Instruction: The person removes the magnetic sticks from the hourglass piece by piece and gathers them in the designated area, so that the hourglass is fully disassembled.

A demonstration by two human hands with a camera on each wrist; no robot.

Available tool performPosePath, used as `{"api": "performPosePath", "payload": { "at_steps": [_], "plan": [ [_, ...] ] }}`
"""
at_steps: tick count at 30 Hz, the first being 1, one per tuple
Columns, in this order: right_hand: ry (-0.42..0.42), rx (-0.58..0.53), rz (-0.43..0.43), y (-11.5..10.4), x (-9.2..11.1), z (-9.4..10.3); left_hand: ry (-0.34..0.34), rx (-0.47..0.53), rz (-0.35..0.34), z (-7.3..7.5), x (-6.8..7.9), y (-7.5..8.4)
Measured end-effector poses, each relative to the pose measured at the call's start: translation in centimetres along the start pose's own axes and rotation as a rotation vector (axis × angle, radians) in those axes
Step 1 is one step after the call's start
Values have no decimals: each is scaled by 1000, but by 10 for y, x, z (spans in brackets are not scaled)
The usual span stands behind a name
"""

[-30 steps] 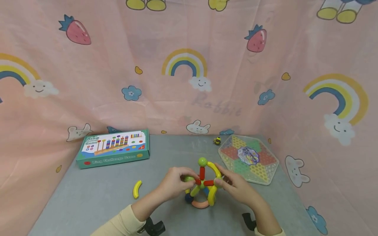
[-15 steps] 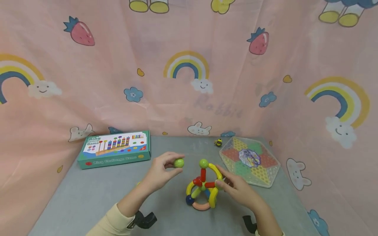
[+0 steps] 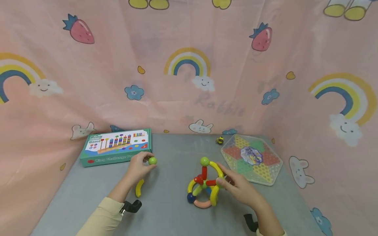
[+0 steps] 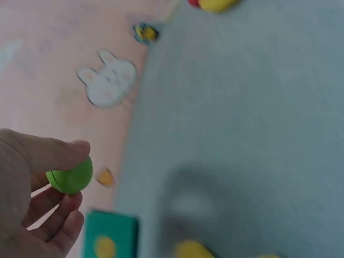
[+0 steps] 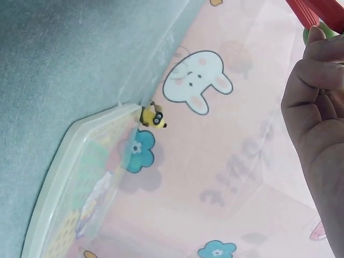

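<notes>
My left hand pinches a green ball between thumb and fingers, raised over the table just in front of the green box. In the left wrist view the ball sits under the thumb. My right hand grips the right side of a toy structure built of balls and rods. It has red straight rods, yellow curved rods, an orange curve, a dark blue ball and green balls. In the right wrist view only a red rod and part of a green ball show at the fingertips.
A yellow curved rod lies below my left hand. The green ring game box stands at the back left. A hexagonal Chinese checkers board lies at the right, with a small bee figure beside it. A pink curtain hangs behind.
My left hand has come away from the structure with the green ball and moved left toward the green box. My right hand keeps its grip on the structure, nearly still.
</notes>
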State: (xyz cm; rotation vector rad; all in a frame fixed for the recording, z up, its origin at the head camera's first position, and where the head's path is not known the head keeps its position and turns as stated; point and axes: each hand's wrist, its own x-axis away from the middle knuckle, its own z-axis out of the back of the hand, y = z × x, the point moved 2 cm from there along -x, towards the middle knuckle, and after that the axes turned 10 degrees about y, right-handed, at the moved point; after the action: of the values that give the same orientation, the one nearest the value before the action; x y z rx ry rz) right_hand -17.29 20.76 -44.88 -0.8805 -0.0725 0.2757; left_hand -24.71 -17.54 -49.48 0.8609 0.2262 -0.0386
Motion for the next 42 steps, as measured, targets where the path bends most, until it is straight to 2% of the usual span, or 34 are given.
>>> {"api": "performPosePath", "payload": {
  "at_steps": [3, 7, 14, 21, 27, 31, 34, 39, 42],
  "plan": [
    [-11, -7, 11, -1, 0, 0, -20, 1, 60, -1, 0, -23],
    [-19, -16, 8, -1, -1, -1, -37, -1, 85, -2, -1, -40],
    [-18, -16, -8, -1, -1, -1, -72, -49, 98, -13, -5, -54],
    [-15, -21, -7, -1, 0, 0, -87, -92, 42, -23, -4, -56],
    [-6, -13, -9, 0, 0, 1, -60, -145, 15, -22, -4, -41],
    [-3, -18, -12, -1, 0, 2, -1, -155, -22, -24, -2, -18],
    [-13, -26, -7, 0, 1, 4, 15, -151, -55, -30, 1, 0],
    [-17, -37, 6, 1, 2, 6, -25, -89, -96, -47, 16, 26],
    [-7, -31, 10, 3, 4, 6, -138, -19, -89, -65, 35, 40]
  ]
}}
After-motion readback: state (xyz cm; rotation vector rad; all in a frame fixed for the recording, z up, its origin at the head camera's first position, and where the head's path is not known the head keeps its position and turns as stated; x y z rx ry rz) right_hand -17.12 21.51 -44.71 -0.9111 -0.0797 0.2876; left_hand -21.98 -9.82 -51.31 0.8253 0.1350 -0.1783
